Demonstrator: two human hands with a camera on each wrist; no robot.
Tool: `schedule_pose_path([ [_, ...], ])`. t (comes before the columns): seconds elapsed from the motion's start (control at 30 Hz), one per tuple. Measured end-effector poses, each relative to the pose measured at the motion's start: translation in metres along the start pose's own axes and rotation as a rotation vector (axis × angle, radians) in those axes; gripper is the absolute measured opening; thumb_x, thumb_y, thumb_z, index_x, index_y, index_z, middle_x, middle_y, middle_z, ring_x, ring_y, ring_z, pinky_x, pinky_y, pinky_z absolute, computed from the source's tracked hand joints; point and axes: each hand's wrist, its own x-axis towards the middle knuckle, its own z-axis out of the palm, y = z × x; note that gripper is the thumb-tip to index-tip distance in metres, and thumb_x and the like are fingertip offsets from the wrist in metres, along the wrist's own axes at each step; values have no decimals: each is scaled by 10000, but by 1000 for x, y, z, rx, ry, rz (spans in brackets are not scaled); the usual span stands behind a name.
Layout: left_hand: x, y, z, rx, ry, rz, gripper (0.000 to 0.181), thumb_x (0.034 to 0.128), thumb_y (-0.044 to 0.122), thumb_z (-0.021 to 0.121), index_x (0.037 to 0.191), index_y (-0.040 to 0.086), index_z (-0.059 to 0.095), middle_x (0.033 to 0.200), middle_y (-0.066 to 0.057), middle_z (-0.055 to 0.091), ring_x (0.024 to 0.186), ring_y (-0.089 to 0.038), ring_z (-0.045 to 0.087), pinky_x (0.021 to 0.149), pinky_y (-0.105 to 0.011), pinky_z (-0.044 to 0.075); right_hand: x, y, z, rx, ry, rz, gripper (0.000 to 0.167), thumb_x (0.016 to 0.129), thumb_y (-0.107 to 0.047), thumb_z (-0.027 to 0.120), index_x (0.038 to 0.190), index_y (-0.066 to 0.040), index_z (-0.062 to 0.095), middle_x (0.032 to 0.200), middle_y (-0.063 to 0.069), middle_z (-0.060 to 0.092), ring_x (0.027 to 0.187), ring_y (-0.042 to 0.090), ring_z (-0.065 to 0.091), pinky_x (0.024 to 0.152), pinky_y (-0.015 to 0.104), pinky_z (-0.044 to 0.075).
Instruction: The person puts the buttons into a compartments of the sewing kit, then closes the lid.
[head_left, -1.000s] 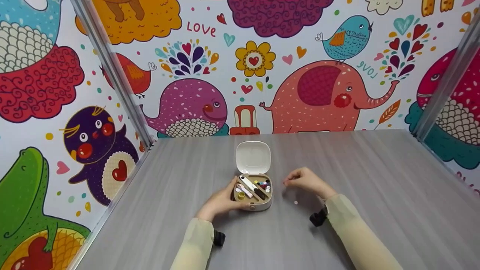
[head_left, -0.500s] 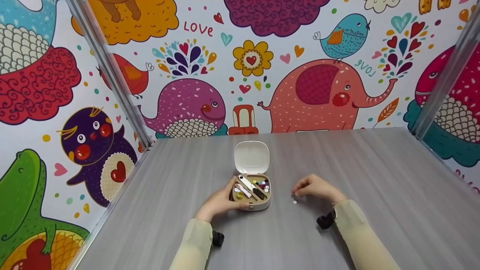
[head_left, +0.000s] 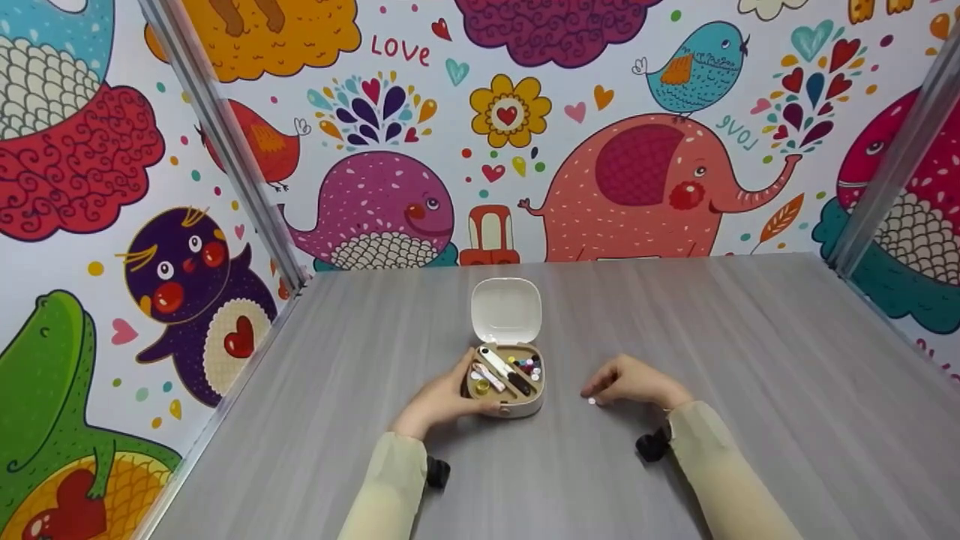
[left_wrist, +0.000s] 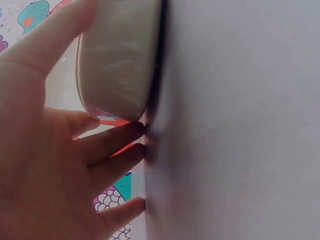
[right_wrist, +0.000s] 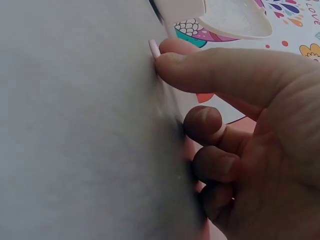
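A white sewing box (head_left: 523, 409) stands on the table with its lid (head_left: 506, 311) raised. My left hand (head_left: 439, 401) holds its left side, thumb across the front and fingers round the side; the left wrist view shows the box wall (left_wrist: 117, 60) between them. Inside lie a white-and-black tool (head_left: 504, 370), a small yellowish round item (head_left: 482, 386) and several coloured buttons (head_left: 529, 366). Right of the box, my right hand (head_left: 634, 381) pinches a small pale button (head_left: 592, 401) at the tabletop. In the right wrist view this button (right_wrist: 154, 48) sticks out edge-on past thumb and forefinger.
The grey table (head_left: 375, 322) runs back to a wall (head_left: 600, 75) printed with cartoon animals. Metal posts (head_left: 225, 142) mark the corners. A black wrist strap mount (head_left: 652, 445) hangs below the right sleeve, and another mount (head_left: 437, 472) sits by the left one.
My right hand has moved slightly right and down onto the pale button, which lay apart from its fingers before. The left hand stays on the box.
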Motion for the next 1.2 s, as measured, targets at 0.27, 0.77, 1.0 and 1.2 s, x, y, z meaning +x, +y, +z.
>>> schedule_pose_path([
  [0.27,-1,0,1,0,5,-12,1149,715,545,799,1559,97,162,1487,-252,356,1285,-433,425,1037,-541,365,-4,-1,-2,1,4,-8,163,767,-23,762,929,-19,781,898,60,693,765,128,577,627,220,490],
  [0.77,0,1,1,-8,-3,-16,1180,695,568,802,1563,109,148,1520,-219,315,1315,-420,391,1059,-537,338,-4,1,-2,-20,6,-36,115,766,-5,763,880,-12,778,836,38,657,746,131,563,628,193,479],
  [1.0,0,1,1,19,2,-32,1164,700,573,796,1563,122,160,1530,-206,305,1327,-410,379,1066,-534,330,-6,1,-2,-27,2,-5,101,758,-32,767,858,-21,758,798,-4,636,700,111,533,611,202,449],
  [1.2,0,2,0,14,7,-27,1155,711,564,794,1562,109,159,1531,-212,300,1331,-412,374,1065,-539,328,-6,1,-3,-77,12,17,89,739,-56,767,817,-36,728,745,-36,620,663,104,519,597,215,430],
])
